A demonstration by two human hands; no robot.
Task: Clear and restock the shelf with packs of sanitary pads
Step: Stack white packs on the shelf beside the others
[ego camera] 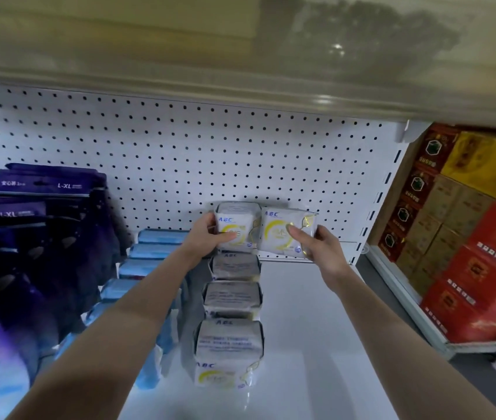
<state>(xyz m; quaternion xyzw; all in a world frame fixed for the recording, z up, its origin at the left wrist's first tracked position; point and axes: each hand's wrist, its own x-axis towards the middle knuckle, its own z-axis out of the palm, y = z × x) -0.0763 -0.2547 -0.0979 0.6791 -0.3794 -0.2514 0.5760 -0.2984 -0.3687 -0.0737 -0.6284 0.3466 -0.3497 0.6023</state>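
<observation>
Two white ABC pad packs with yellow rings stand side by side at the back of the white shelf (310,313), against the pegboard. My left hand (207,234) grips the left pack (236,221), thumb across its front. The right pack (280,230) is held in my right hand (316,241), fingers round its right edge. In front of the left pack a row of the same white packs (230,338) runs toward me, standing upright.
Blue packs (147,262) stand in a row left of the white ones, and dark purple L-XL packs (44,213) fill the far left. Red and gold boxes (467,231) fill the neighbouring bay on the right. An upper shelf overhangs.
</observation>
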